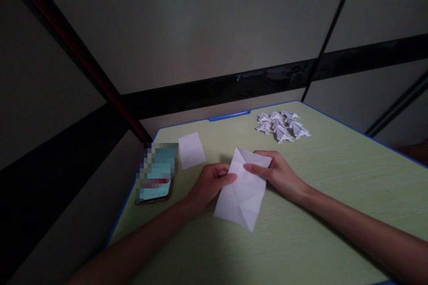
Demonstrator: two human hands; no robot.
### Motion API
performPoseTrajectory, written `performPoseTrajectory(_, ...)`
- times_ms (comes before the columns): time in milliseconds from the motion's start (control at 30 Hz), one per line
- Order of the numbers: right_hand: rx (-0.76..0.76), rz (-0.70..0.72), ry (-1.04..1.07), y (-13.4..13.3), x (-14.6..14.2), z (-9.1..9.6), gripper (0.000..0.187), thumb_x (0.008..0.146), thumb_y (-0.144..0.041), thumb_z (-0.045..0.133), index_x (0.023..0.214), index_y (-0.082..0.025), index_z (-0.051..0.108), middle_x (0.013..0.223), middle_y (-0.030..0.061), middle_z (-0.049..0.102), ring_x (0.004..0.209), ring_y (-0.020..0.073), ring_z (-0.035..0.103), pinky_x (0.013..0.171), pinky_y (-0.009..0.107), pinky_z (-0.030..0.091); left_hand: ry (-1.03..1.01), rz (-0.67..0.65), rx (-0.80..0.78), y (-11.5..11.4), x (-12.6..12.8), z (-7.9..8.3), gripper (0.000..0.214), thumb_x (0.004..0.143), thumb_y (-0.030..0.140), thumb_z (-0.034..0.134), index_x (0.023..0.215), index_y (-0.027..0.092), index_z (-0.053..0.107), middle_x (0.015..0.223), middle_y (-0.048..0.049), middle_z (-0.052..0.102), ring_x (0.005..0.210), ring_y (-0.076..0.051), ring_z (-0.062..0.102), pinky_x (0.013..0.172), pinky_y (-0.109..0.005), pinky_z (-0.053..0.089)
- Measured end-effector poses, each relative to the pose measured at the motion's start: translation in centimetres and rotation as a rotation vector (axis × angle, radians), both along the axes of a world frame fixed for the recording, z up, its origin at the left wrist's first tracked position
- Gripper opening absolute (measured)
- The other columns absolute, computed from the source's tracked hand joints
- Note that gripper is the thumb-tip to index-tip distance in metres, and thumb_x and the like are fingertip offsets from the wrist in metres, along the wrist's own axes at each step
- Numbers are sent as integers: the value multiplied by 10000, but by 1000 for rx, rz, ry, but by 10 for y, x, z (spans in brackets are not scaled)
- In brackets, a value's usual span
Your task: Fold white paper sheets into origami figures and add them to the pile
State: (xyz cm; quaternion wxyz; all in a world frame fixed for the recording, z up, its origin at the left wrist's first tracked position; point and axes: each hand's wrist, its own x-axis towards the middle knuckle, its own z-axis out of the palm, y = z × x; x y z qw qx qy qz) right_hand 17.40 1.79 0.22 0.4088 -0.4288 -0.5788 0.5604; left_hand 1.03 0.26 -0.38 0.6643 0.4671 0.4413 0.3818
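Pinching creased paper, left hand, right hand, phone screen blurred

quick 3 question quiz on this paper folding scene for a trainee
1. True or false: the left hand and the right hand both hold the creased white sheet.
2. Where is the pile of folded paper figures? A) far right part of the green table B) under the creased white sheet C) in the left hand
3. What lies flat just right of the phone, beyond the left hand?
Key: 1 true; 2 A; 3 a small white sheet.
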Motion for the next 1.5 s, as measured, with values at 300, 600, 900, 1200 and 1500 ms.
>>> performPoseTrajectory(300, -20, 174, 99, 15, 16, -4, 209, 613, -270, 630, 524, -94, 558, 450, -19, 512, 390, 55, 442, 383, 183, 319, -6, 206, 1, -4, 0, 3, 252, 518, 187, 657, 766, 139, 654, 643, -17, 646, 498, -96, 517, 464, -192, 338)
performPoseTrajectory(600, -73, 253, 259, 19, 19, -8, 109, 647, -199, 612, 656, -99, 655, 465, 17, 590, 378, 73, 511, 369, 180, 375, -25, 280, -65, -1, -3, 2, 262, 483, 196, 659, 736, 132, 684, 557, -14, 623, 456, -91, 475, 441, -200, 306)
performPoseTrajectory(900, -26, 254, 280, 18, 20, -8, 111, 595, -129, 583, 656, -124, 676, 482, 14, 604, 395, 78, 500, 391, 199, 369, -55, 242, -71, 1, -5, 3, 129, 468, 144, 632, 590, 126, 671, 505, -7, 591, 449, -86, 453, 434, -202, 277)
performPoseTrajectory(1200, 139, 344, 95, 10, 24, 5, 117, 663, -130, 523, 597, -121, 620, 537, -3, 548, 492, 77, 477, 488, 211, 369, -150, -75, -12, 3, -8, 6, 219, 588, 268, 572, 702, 104, 661, 612, -49, 614, 546, -122, 511, 490, -213, 324)
performPoseTrajectory(1500, 217, 490, -23, -1, 14, 8, 161, 700, -139, 472, 607, -126, 602, 542, -5, 517, 504, 79, 464, 493, 204, 384, 217, -122, 43, -6, -2, 9, 258, 599, 340, 578, 475, 115, 558, 404, 47, 399, 397, -46, 298, 398, -197, 169)
